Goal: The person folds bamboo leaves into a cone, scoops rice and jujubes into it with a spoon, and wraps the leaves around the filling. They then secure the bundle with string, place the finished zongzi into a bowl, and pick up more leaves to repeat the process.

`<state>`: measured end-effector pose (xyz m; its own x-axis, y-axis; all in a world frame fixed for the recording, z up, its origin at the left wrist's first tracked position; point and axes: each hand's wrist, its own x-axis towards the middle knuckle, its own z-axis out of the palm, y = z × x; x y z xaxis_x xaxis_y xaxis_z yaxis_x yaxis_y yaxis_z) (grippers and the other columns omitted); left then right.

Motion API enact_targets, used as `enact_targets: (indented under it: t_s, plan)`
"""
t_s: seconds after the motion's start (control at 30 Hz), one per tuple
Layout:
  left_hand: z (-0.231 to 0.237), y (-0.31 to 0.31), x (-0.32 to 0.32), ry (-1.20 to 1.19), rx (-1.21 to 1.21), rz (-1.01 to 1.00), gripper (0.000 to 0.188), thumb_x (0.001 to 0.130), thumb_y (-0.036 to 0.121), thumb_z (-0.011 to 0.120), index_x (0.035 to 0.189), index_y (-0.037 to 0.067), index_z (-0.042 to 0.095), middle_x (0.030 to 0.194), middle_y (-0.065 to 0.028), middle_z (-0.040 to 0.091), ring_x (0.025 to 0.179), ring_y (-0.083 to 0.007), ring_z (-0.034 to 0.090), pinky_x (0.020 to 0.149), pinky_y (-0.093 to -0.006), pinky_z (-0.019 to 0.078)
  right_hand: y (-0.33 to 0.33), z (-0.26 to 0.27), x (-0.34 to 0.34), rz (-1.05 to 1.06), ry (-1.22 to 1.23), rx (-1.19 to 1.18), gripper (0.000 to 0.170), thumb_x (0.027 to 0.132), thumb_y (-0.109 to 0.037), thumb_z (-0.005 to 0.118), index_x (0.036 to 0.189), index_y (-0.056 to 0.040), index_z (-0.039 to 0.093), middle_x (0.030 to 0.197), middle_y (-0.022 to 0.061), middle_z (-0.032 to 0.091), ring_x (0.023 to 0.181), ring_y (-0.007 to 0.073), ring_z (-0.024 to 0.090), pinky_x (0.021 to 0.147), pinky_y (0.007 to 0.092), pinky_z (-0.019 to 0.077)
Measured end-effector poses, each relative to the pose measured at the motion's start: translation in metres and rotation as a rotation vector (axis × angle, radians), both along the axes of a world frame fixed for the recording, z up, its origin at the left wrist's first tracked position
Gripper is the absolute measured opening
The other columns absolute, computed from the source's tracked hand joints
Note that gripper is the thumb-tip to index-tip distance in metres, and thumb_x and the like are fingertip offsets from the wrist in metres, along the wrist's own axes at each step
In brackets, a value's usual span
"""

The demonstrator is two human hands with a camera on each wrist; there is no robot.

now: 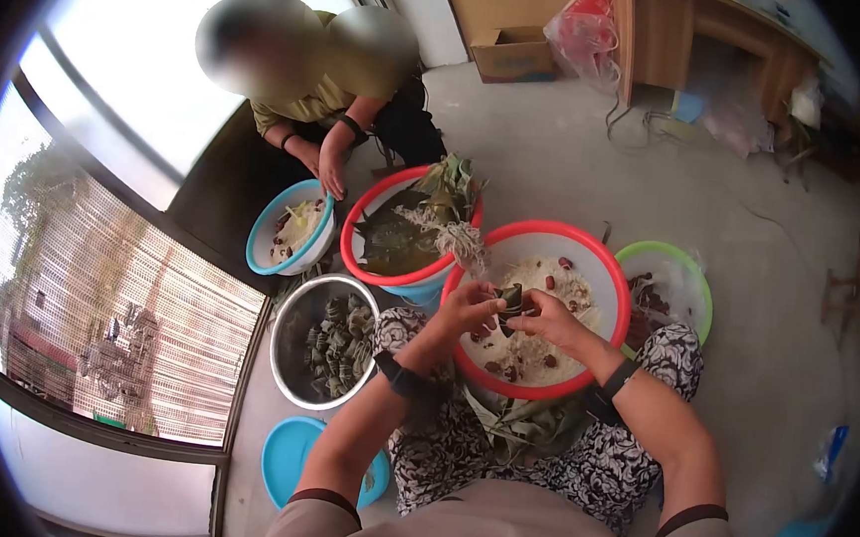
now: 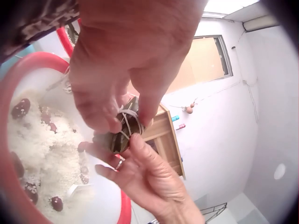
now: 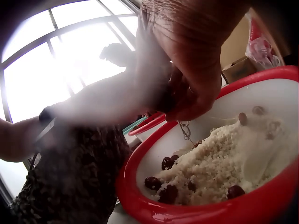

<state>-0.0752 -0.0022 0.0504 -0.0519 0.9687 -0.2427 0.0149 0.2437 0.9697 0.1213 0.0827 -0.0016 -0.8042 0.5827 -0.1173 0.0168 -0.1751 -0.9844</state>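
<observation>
The left forearm (image 1: pixel 354 415) and right forearm (image 1: pixel 661 420) angle inward, left grip (image 1: pixel 469 309) and right grip (image 1: pixel 550 320) pinching close together.

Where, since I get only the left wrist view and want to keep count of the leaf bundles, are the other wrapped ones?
Observer: The wrapped bundles are piled in a metal bowl, to the wearer's left.

Operator: And what stands just right of the red-rimmed basin?

Observer: A green-rimmed basin with dark red fruit in it.

Operator: Is anyone else there?

Observer: Yes, another person sits opposite, with their hands at a blue-rimmed bowl.
</observation>
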Motion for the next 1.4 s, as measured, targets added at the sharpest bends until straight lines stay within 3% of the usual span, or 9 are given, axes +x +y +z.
enact_targets:
  t_s: [0.07,0.13,0.2,0.33,0.43,0.53,0.83,1.4]
  plan:
    - [0.027,0.001,-0.016,-0.17,0.057,0.165,0.04,0.092,0.032,0.064,0.119,0.008,0.047,0.086,-0.004,0.061,0.066,-0.0116,0.06,0.057,-0.0257,0.0472,-0.002,0.013,0.005,-0.023,0.055,-0.186,0.039,0.082,-0.021,0.075,0.112,-0.0049,0.056,0.097,0.0025,0.061,0.088,0.0107,0.059,0.074,0.027,0.048]
    - [0.041,0.014,-0.062,-0.194,0.265,0.498,0.043,0.094,0.04,0.059,0.121,0.009,0.049,0.093,-0.0024,0.059,0.068,-0.0105,0.059,0.06,-0.025,0.0495,0.003,0.014,0.008,-0.038,0.058,-0.188,0.039,0.084,-0.025,0.073,0.113,-0.007,0.055,0.1,0.0011,0.061,0.09,0.0105,0.059,0.074,0.0261,0.0481]
    - [0.06,0.013,-0.083,-0.248,0.34,0.578,0.04,0.095,0.038,0.058,0.121,0.009,0.05,0.093,-0.0039,0.06,0.065,-0.0099,0.057,0.06,-0.025,0.0494,0.004,0.024,0.007,-0.069,0.092,-0.192,0.038,0.085,-0.028,0.071,0.113,-0.008,0.056,0.1,-0.0005,0.062,0.09,0.0104,0.06,0.074,0.026,0.0487]
    - [0.036,0.006,-0.053,-0.135,0.223,0.378,0.031,0.096,0.031,0.058,0.113,0.005,0.058,0.093,-0.0018,0.06,0.064,-0.0078,0.057,0.059,-0.0219,0.0477,0.005,0.015,0.006,-0.062,0.066,-0.198,0.037,0.086,-0.029,0.071,0.112,-0.0084,0.057,0.1,-0.0008,0.062,0.089,0.0098,0.061,0.074,0.0262,0.0492]
    - [0.01,0.004,-0.038,-0.165,0.145,0.384,0.028,0.094,0.03,0.062,0.107,0.005,0.062,0.09,0.0002,0.062,0.064,-0.0078,0.058,0.059,-0.0221,0.0483,0.0,0.021,0.006,-0.05,0.049,-0.228,0.037,0.085,-0.03,0.072,0.11,-0.0079,0.056,0.1,-0.0001,0.062,0.089,0.0104,0.061,0.075,0.0269,0.0498]
    - [-0.001,0.002,-0.035,-0.179,0.119,0.353,0.027,0.096,0.028,0.058,0.111,0.006,0.06,0.09,-0.0014,0.06,0.065,-0.0093,0.058,0.059,-0.0234,0.0471,0.0,0.017,0.005,-0.024,0.048,-0.227,0.037,0.085,-0.029,0.072,0.111,-0.0077,0.056,0.101,0.0003,0.062,0.089,0.0106,0.061,0.075,0.0271,0.0499]
    - [-0.002,0.003,-0.025,-0.134,0.168,0.259,0.028,0.096,0.029,0.058,0.109,0.004,0.061,0.092,-0.0013,0.062,0.064,-0.0079,0.057,0.061,-0.0228,0.0478,-0.003,0.023,0.002,-0.019,0.041,-0.204,0.037,0.086,-0.03,0.07,0.113,-0.0088,0.056,0.104,-0.0016,0.061,0.095,0.0087,0.059,0.075,0.0254,0.0474]
    - [-0.002,0.002,-0.022,-0.097,0.165,0.263,0.029,0.096,0.03,0.059,0.108,0.004,0.063,0.091,-0.0011,0.063,0.063,-0.0068,0.057,0.061,-0.0213,0.047,-0.005,0.022,-0.001,-0.001,0.017,-0.206,0.037,0.087,-0.031,0.07,0.113,-0.0097,0.057,0.103,-0.0024,0.06,0.094,0.0084,0.058,0.076,0.0258,0.0476]
